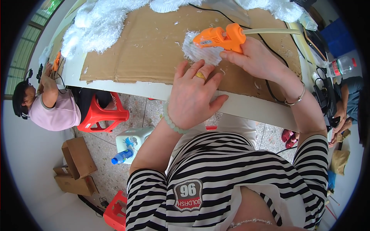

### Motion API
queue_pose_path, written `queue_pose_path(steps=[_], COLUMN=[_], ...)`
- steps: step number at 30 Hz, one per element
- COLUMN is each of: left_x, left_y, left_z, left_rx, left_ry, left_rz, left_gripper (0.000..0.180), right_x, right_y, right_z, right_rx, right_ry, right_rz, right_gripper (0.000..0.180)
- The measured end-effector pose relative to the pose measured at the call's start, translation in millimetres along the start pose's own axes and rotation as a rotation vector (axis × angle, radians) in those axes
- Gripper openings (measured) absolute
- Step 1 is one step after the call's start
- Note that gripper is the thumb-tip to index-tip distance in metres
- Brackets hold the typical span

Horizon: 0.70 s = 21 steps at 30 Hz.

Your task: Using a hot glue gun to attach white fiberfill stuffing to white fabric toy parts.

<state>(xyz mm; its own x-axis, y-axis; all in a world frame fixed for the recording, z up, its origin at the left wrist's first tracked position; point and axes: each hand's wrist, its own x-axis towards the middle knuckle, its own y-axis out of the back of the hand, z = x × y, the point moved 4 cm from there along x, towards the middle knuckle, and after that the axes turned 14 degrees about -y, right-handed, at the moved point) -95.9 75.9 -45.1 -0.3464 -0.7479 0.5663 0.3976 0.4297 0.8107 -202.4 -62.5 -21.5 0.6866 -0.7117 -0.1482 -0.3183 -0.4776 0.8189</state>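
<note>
Right hand grips the orange glue gun over the fluffy white piece on the cardboard, so the loosely spread left hand should probably just steady its near edge tbh.

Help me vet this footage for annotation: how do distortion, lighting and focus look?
Head view: black fills the corners, and the dark-framed barred window bends and tilts; in it, brightness partly washes out the fluffy white fabric; there too, the orange plastic glue gun looks fairly sharp.
</note>
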Motion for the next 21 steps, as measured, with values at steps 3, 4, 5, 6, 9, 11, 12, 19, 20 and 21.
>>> queue_pose_path(steps=[3, 4, 5, 6, 9, 11, 12, 19, 20, 21], left_x=[-1, -1, -1, -1, -1, 0, 0, 0, -1, -1], left_y=[0, 1, 1, 2, 2, 0, 0, -2, -2, -3], left_z=[0, -1, -1, -1, -1, 0, 0, 0, 1, 0], left_rx=[-0.001, 0.004, 0.003, 0.000, -0.006, -0.011, 0.003, 0.025, 0.026, 0.031], left_ry=[-0.001, -0.004, -0.004, -0.020, -0.035, -0.036, -0.039, -0.063, -0.065, -0.065], left_rz=[0.020, 0.032, 0.031, 0.055, 0.072, 0.065, 0.065, 0.097, 0.094, 0.097], left_gripper=[0.041, 0.040, 0.040, 0.040, 0.038, 0.038, 0.038, 0.035, 0.035, 0.035], right_x=[-6, -8, -10, -13, -14, -12, -10, -15, -13, -9], right_y=[1, 2, 3, 4, 3, 3, 2, 3, 2, 0], right_z=[0, -1, -3, -4, -5, -3, -1, -2, -1, 2], right_rx=[0.008, -0.007, -0.006, -0.010, -0.007, 0.000, 0.000, -0.021, -0.019, -0.032], right_ry=[0.017, 0.022, 0.022, 0.017, 0.050, 0.085, 0.085, 0.066, 0.066, 0.072], right_rz=[0.013, 0.011, 0.011, -0.020, -0.014, 0.023, 0.027, -0.025, -0.023, -0.019], right_gripper=[0.035, 0.040, 0.040, 0.039, 0.039, 0.039, 0.039, 0.040, 0.040, 0.035])
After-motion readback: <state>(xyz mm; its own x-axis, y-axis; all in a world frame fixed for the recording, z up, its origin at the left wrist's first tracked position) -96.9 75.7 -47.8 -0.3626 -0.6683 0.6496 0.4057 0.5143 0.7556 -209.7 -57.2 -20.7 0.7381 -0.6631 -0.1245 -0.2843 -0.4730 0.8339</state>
